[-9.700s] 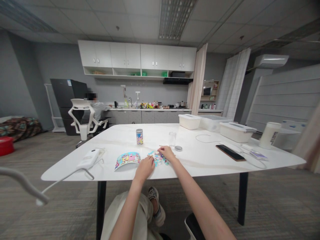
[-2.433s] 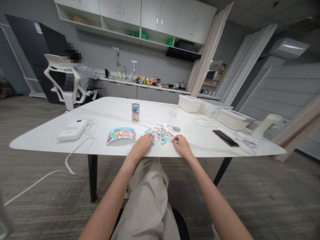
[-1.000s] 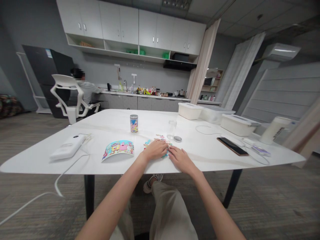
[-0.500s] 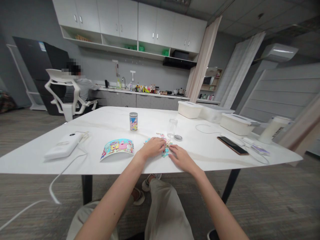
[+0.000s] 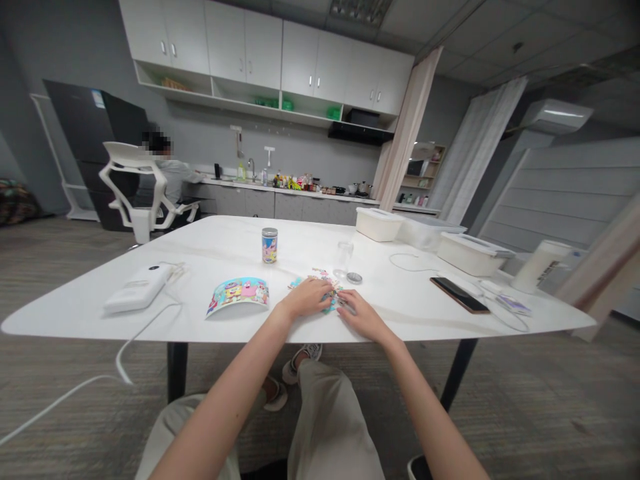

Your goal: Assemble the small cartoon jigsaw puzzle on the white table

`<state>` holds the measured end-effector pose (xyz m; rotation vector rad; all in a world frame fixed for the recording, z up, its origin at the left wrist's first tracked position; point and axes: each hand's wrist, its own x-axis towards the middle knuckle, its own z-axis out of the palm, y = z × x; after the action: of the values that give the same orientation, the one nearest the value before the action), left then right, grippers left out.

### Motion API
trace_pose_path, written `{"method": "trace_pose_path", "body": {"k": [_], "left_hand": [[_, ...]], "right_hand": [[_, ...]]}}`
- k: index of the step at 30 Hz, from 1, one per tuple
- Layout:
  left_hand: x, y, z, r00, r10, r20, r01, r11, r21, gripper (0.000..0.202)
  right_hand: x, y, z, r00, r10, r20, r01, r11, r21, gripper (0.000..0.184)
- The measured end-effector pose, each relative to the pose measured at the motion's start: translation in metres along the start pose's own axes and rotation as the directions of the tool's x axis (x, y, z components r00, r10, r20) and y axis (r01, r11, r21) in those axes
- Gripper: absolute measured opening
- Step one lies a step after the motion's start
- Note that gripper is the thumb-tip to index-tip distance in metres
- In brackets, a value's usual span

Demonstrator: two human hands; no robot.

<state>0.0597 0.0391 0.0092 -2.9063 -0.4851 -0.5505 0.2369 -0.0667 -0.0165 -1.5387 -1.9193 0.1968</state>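
A pile of small colourful pieces, which look like jigsaw puzzle pieces [image 5: 327,308], lies on the white table in front of me. My left hand [image 5: 309,298] rests over the pile's left side with its fingers stretched out, covering part of it. At the right edge of the pile, my right hand [image 5: 361,315] touches the pieces, its fingers slightly bent and apart. Just beyond the hands are a clear jar [image 5: 344,259] and a round silver lid [image 5: 355,278]. To the left lies a curved cartoon picture sheet [image 5: 239,295], and behind it stands a cartoon-printed can [image 5: 269,247].
On the left are a white power bank-like box [image 5: 137,290] and its cable. A phone [image 5: 459,295], a white tumbler [image 5: 543,267] and lidded plastic boxes [image 5: 377,225] occupy the right side. A person sits in a white chair [image 5: 133,160] near the kitchen counter.
The camera view has shifted slightly. My hands stay at the pile, with only small finger movements; the other things on the table keep their places.
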Motion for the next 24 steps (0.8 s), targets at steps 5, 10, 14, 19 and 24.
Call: {"method": "trace_pose_path", "body": {"k": [5,10,14,19,24], "left_hand": [[0.0007,-0.0008,-0.0004,1.000,0.029,0.013,-0.029,1.000,0.004,0.032],[0.0020,-0.0019,0.0013,0.996,0.069,0.056,-0.070,0.997,0.025,0.031],[0.0022,-0.0011,-0.0003,0.996,0.067,0.060,-0.069,0.997,0.037,0.032],[0.0014,-0.0008,-0.0014,0.999,0.034,0.042,-0.035,0.999,0.040,0.031],[0.0010,-0.0023,0.0017,0.999,0.019,0.029,-0.019,1.000,0.009,0.031]], "right_hand": [[0.0009,0.0014,0.0003,1.000,0.030,0.009,-0.029,0.999,-0.034,0.043],[0.0007,-0.0020,0.0003,0.999,0.046,0.016,-0.044,0.993,-0.107,0.040],[0.0009,-0.0031,0.0000,0.999,0.050,0.021,-0.047,0.992,-0.120,0.040],[-0.0011,0.0000,0.0027,0.999,0.046,0.019,-0.043,0.993,-0.112,0.040],[0.0035,-0.0049,-0.0039,0.998,0.065,-0.020,-0.066,0.996,-0.066,0.039]]}}
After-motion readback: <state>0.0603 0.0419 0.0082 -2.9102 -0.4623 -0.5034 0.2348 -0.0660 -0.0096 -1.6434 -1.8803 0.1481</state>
